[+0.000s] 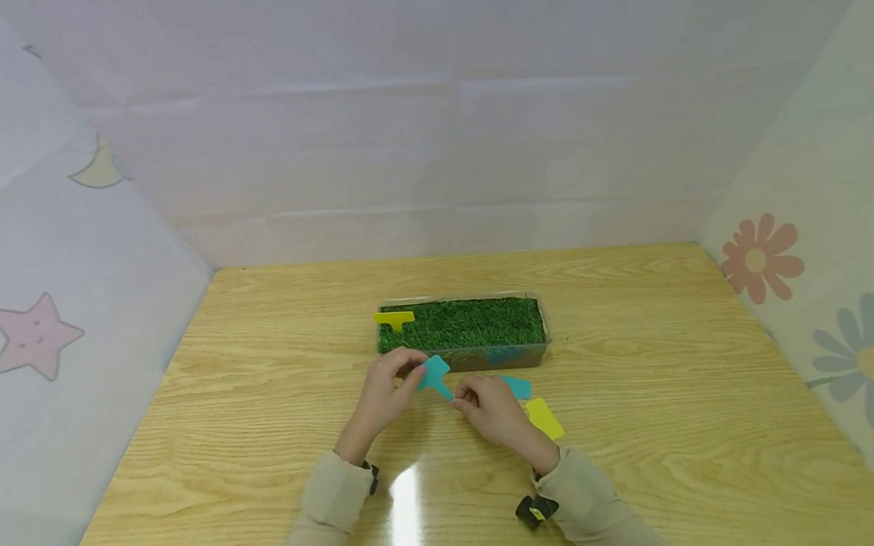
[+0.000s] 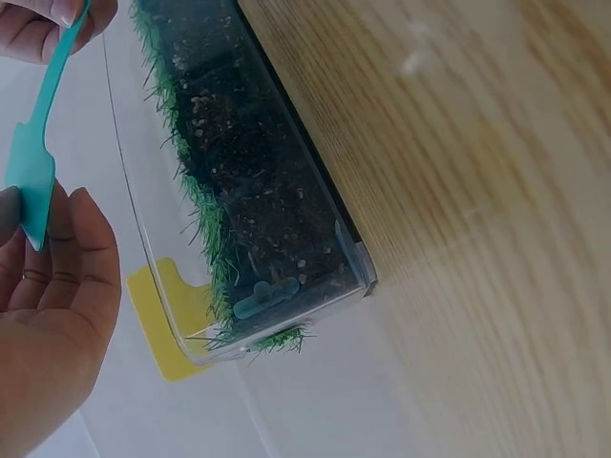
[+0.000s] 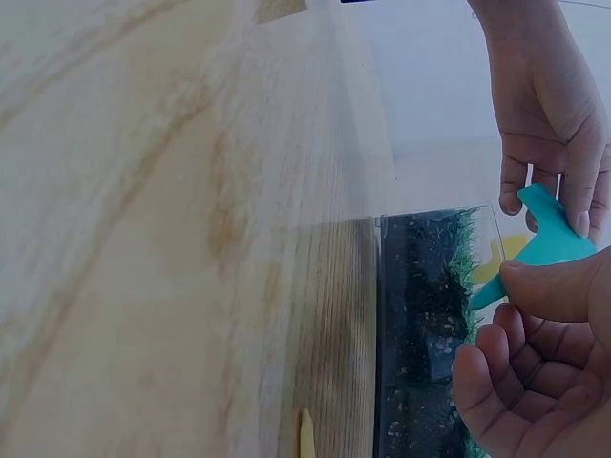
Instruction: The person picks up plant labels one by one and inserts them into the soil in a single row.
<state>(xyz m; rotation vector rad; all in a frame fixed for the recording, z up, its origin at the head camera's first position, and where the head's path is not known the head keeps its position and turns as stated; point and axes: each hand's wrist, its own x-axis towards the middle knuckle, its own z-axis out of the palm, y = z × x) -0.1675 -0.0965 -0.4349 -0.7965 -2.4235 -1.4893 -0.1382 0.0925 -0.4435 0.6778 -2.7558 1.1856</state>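
Observation:
Between my two hands is a teal plant label point(image 1: 434, 373), shaped like a T with a pointed stem. My left hand point(image 1: 387, 390) pinches its broad head between thumb and fingers. The stem's tip is pinched by my right hand point(image 1: 492, 411). Just beyond, a clear planter box point(image 1: 457, 361) holds dark soil under green grass point(image 1: 470, 323). A yellow plant label point(image 1: 395, 318) stands in the grass at the box's left end. In the left wrist view the teal label point(image 2: 36, 176) hangs beside the box wall, apart from it.
On the wooden table point(image 1: 660, 359), right of my right hand, lie another teal label point(image 1: 517, 387), partly hidden, and a yellow label point(image 1: 544, 418). Pale printed cloth walls point(image 1: 445, 164) enclose the back and both sides.

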